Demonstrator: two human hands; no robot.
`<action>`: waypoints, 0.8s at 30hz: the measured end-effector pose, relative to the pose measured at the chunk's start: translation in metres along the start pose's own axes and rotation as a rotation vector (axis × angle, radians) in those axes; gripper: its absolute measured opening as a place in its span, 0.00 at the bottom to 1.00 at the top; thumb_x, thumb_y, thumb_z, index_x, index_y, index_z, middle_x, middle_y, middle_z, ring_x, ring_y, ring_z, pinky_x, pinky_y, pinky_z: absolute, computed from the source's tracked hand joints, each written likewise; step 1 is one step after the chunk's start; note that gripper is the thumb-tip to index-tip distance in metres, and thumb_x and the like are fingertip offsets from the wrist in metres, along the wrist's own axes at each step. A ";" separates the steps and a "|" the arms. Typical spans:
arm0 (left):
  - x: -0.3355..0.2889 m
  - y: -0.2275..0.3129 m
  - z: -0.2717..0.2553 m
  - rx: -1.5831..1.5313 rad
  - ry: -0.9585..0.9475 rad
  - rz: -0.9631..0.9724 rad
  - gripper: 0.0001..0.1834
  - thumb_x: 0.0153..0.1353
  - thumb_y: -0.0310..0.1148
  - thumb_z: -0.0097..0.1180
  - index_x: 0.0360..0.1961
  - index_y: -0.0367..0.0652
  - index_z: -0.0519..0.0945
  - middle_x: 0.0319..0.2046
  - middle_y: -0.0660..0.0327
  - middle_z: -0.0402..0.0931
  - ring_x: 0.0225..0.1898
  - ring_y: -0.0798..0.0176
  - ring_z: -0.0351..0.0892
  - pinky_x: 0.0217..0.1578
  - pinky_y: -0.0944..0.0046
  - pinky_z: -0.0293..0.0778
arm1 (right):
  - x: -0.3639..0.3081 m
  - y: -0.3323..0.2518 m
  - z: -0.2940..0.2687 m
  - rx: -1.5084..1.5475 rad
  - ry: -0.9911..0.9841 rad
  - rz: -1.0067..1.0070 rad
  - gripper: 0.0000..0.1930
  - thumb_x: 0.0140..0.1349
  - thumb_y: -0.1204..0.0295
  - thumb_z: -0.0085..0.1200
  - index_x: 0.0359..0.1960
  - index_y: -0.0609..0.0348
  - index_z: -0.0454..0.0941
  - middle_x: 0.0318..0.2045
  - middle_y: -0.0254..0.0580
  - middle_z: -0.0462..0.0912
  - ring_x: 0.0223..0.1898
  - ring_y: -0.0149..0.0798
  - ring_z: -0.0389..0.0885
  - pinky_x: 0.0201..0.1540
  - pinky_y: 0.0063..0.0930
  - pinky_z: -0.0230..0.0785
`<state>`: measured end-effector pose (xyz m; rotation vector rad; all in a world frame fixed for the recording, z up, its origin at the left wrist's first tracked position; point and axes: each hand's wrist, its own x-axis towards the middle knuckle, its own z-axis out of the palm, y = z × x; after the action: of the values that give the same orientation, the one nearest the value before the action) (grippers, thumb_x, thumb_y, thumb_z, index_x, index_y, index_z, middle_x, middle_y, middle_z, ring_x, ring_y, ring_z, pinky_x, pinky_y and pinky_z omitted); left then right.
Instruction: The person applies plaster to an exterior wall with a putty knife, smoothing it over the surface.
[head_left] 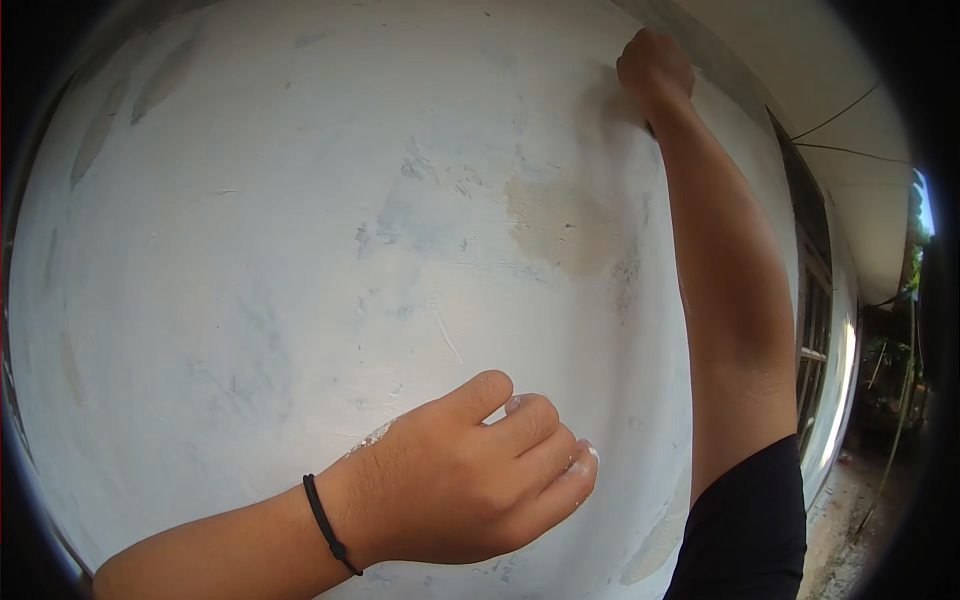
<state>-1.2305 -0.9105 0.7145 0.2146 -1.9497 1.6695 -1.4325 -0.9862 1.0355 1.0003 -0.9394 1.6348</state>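
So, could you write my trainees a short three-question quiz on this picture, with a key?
1. Which hand is higher in the picture?
A) Left
B) Right
C) Both level

2. True or false: a black band circles the wrist of the left hand.

3. Fill in the colour: the large patch right of centre on the whitish wall is ____.

Key
1. B, the right hand
2. True
3. Beige

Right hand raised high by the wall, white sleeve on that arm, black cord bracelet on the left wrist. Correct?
Wrong sleeve colour: the head view shows a black sleeve on the arm of the raised right hand. The rest stands.
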 end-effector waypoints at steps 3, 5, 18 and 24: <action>-0.014 -0.002 -0.003 0.024 -0.057 -0.014 0.07 0.52 0.28 0.59 0.34 0.49 0.80 0.21 0.69 0.72 0.27 0.71 0.71 0.26 0.69 0.59 | -0.023 -0.026 0.002 -0.007 -0.058 -0.031 0.12 0.57 0.72 0.47 0.38 0.59 0.82 0.43 0.50 0.82 0.46 0.49 0.81 0.44 0.40 0.75; -0.016 0.001 -0.008 0.025 -0.081 -0.023 0.07 0.53 0.28 0.59 0.34 0.50 0.80 0.21 0.69 0.72 0.27 0.71 0.71 0.26 0.69 0.59 | -0.029 -0.041 -0.004 -0.051 -0.093 -0.059 0.12 0.58 0.73 0.47 0.36 0.59 0.84 0.44 0.47 0.82 0.47 0.44 0.82 0.41 0.36 0.77; 0.015 0.004 0.023 -0.002 0.000 0.066 0.06 0.56 0.30 0.57 0.35 0.53 0.79 0.24 0.70 0.73 0.28 0.72 0.72 0.29 0.68 0.59 | 0.021 0.083 -0.018 0.529 -0.072 0.213 0.15 0.53 0.64 0.56 0.30 0.67 0.82 0.34 0.53 0.83 0.33 0.43 0.83 0.35 0.36 0.76; 0.030 0.011 0.037 -0.033 -0.045 0.069 0.06 0.56 0.30 0.58 0.36 0.52 0.80 0.24 0.70 0.74 0.28 0.71 0.73 0.29 0.69 0.58 | 0.005 0.109 0.010 0.633 -0.034 0.400 0.16 0.54 0.63 0.57 0.29 0.68 0.81 0.27 0.48 0.84 0.28 0.37 0.83 0.33 0.30 0.75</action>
<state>-1.2714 -0.9361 0.7178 0.1748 -2.0378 1.6881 -1.5367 -1.0197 1.0305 1.3159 -0.6748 2.3419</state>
